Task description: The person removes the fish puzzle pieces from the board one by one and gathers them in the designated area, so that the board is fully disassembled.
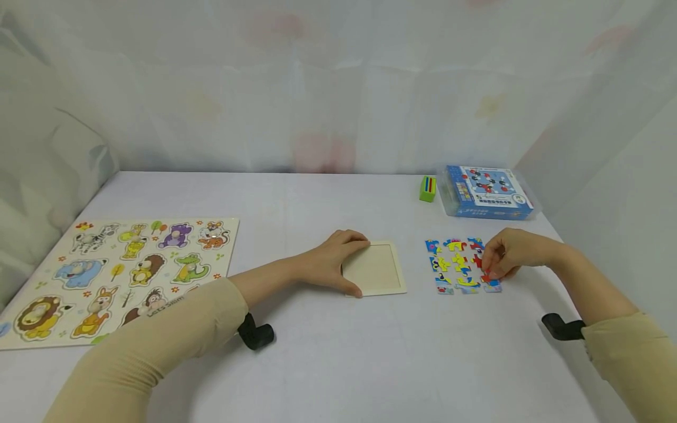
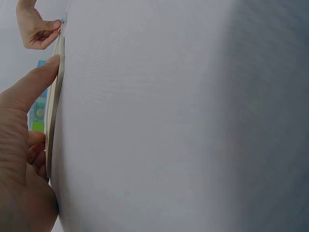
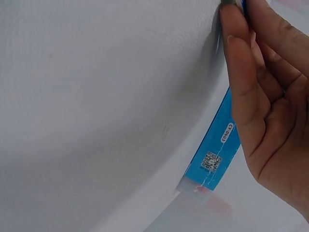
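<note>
A small wooden puzzle frame (image 1: 376, 269) with a raised rim lies on the white table. My left hand (image 1: 329, 265) grips it from the left, thumb on the near edge and fingers at the far edge; the left wrist view shows the frame (image 2: 55, 92) edge-on. To its right, several colourful jigsaw pieces (image 1: 459, 259) lie in spaced rows. My right hand (image 1: 512, 252) is at the right column of these, pinching a thin puzzle piece (image 3: 236, 2) between thumb and fingertips. Most of that piece is hidden by the fingers.
A large animal peg board (image 1: 119, 267) lies at the left, partly under my left sleeve (image 1: 174, 329). At the back right stand a blue boxed set (image 1: 489, 191) in a clear case and a small green block (image 1: 428, 188). A curtain hangs behind the table.
</note>
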`<action>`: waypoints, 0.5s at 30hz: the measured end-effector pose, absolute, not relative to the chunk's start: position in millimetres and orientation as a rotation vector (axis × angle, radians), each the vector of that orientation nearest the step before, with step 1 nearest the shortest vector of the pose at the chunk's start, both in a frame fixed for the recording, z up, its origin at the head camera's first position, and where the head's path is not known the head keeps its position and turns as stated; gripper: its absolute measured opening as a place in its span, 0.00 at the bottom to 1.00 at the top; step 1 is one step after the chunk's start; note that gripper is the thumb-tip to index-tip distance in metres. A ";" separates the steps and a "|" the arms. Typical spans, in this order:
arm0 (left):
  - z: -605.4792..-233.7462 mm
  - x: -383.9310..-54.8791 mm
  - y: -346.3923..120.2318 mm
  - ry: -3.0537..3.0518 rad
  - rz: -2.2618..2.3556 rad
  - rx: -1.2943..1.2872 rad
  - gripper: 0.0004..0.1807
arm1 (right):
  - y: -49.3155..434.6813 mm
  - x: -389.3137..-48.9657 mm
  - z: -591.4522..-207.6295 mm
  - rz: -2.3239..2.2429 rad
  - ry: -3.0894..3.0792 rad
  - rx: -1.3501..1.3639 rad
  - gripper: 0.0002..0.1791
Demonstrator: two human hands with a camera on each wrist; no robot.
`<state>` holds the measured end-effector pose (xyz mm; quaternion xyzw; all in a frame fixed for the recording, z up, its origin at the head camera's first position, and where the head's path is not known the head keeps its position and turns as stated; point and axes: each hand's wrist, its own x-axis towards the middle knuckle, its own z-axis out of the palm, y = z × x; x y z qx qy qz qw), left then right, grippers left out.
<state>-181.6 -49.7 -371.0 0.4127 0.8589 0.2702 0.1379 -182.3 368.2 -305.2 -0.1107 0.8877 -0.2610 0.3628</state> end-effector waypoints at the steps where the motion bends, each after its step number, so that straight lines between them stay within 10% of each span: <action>1: -371.2 -181.8 -49.6 2.484 0.781 1.195 0.57 | 368.2 -181.8 -305.2 -0.675 2.289 -0.284 0.11; 15: -370.7 -181.1 -49.1 2.471 0.784 1.193 0.58 | 357.8 -177.6 -295.0 -0.589 2.437 -0.289 0.13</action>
